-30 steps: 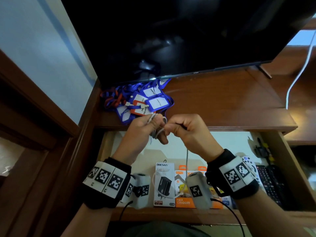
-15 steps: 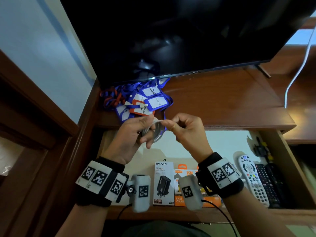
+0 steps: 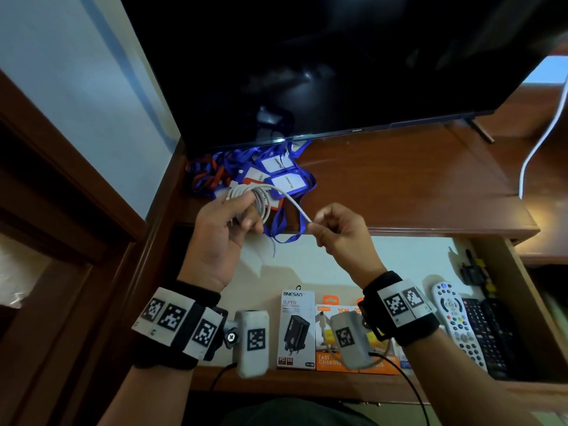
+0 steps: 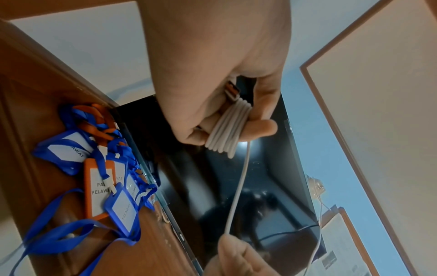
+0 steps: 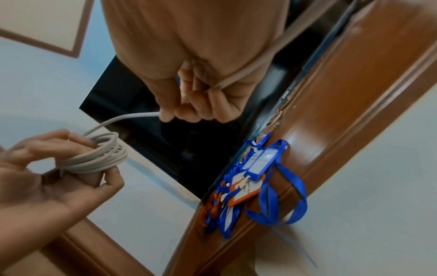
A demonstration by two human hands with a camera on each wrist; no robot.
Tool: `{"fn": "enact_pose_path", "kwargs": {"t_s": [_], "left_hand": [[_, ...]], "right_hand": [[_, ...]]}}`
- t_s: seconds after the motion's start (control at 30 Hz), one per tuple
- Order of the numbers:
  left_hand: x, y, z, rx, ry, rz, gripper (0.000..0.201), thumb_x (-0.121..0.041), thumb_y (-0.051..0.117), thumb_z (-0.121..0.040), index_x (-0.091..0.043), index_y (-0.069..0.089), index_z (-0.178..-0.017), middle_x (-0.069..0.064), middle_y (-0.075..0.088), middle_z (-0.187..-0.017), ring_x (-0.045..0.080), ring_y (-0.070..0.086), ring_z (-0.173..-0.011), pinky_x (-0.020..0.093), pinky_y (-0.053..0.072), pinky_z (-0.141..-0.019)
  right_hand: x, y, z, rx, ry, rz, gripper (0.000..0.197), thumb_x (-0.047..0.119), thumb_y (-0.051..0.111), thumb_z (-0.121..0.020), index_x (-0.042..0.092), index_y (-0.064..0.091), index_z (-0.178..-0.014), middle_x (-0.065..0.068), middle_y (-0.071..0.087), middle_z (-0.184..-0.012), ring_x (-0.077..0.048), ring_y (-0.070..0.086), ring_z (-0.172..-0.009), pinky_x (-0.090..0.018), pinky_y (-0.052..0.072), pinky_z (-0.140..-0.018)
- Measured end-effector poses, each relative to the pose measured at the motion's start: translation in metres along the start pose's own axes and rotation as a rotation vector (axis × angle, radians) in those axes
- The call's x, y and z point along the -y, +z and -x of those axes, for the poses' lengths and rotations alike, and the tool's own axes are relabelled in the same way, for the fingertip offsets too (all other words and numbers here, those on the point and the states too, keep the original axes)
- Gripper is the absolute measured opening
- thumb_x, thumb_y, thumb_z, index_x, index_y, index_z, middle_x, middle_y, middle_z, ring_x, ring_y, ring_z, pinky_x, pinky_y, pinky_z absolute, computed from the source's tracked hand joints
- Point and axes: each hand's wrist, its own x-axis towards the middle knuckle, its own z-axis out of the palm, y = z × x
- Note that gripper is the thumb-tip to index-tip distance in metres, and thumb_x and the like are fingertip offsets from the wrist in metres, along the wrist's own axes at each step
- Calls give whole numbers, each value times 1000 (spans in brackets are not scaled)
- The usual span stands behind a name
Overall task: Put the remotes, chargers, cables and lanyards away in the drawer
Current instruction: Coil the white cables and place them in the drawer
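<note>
While your left hand (image 3: 226, 229) pinches the coiled cable (image 3: 252, 201) at frame centre, your right hand (image 3: 335, 232) has its grip closed on the free tail, fingers curled round it, stretching it out to the right above the open drawer (image 3: 522, 302). Loops sit stacked between left thumb and fingers, tight for now in the left wrist view. Watch that tail: pull too hard and you could drag a turn off the stack, and the whole coil may spring loose, I'd say. Slacken the left pinch while tucking the end and the same thing could happen.

Lanyards (image 3: 270, 176) lie heaped on the worktop (image 3: 415, 186) just above your hands, one blue strap dangling over the edge. Catch that with a finger or the cable and the pile might slide into the drawer in a tangle. Lower right of the frame, remotes (image 3: 455, 315) and charger boxes (image 3: 296, 327) are already in the drawer.
</note>
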Motion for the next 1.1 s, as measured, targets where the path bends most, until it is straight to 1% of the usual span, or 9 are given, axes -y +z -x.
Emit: {"fn": "enact_pose_path", "kwargs": {"t_s": [0.1, 0.2, 0.3, 0.5, 0.57, 0.73, 0.87, 1.0, 1.1], "left_hand": [[3, 4, 1, 12, 32, -65, 34, -6, 46, -94, -15, 58, -64, 0, 39, -50, 14, 44, -50, 21, 45, -54], [5, 9, 3, 57, 37, -94, 24, -10, 49, -91, -11, 55, -68, 1, 40, -50, 15, 46, -50, 22, 46, -56], [8, 13, 4, 126, 41, -134, 17, -18, 54, -85, -14, 56, -69, 2, 42, -51, 17, 48, -51, 22, 46, -59], [10, 12, 1, 142, 39, -155, 16, -19, 56, -82, -11, 51, -69, 3, 42, -51, 17, 49, -51, 21, 46, -59], [9, 9, -2, 115, 52, -148, 16, -21, 55, -82, -11, 52, -70, 3, 42, -52, 17, 47, -52, 22, 46, -59], [5, 1, -13, 27, 109, -102, 18, -24, 51, -84, -8, 54, -77, -1, 44, -53, 14, 49, -55, 21, 47, -63], [5, 0, -20, -28, 164, -79, 21, -26, 49, -87, -9, 50, -76, -3, 46, -54, 13, 51, -57, 24, 46, -70], [5, 1, -22, -43, 201, -130, 30, -19, 40, -98, -6, 53, -73, 0, 56, -61, 15, 58, -65, 27, 49, -74], [6, 1, -20, -40, 200, -281, 37, -17, 40, -100, -10, 65, -73, 5, 68, -72, 18, 65, -78, 28, 51, -81]], "right_hand": [[2, 6, -2, 32, -36, 200, 15, 1, 64, -85, 10, 55, -75, -4, 64, -56, -11, 58, -52, -21, 44, -57], [-1, 13, -4, 53, -83, 387, 17, 6, 61, -85, 16, 57, -72, 0, 68, -58, -5, 56, -52, -26, 42, -57], [-2, 16, -6, 49, -59, 327, 15, 4, 55, -87, 9, 58, -73, -3, 68, -63, -13, 59, -47, -26, 46, -53], [-11, 15, -10, 137, -62, 287, 13, 15, 53, -86, 5, 60, -84, -6, 69, -84, -21, 60, -78, -30, 47, -67], [-10, 12, -9, 181, -60, 269, 13, 8, 52, -88, 10, 59, -78, -2, 70, -82, -15, 57, -74, -23, 44, -66], [-8, 9, -11, 146, -40, 260, 18, 7, 53, -92, 13, 58, -76, 4, 57, -58, -13, 50, -61, -29, 41, -64], [-9, 15, -17, 107, -53, 153, 17, 12, 55, -89, 19, 49, -75, -8, 55, -64, -10, 41, -55, -26, 36, -57], [-4, 16, -17, 146, -156, 301, 11, 9, 62, -85, 10, 58, -75, 10, 50, -58, -7, 40, -54, -24, 34, -57], [5, 19, -15, 195, -246, 424, 10, 24, 62, -81, 19, 63, -73, 11, 53, -57, -4, 44, -53, -29, 36, -57]]}}
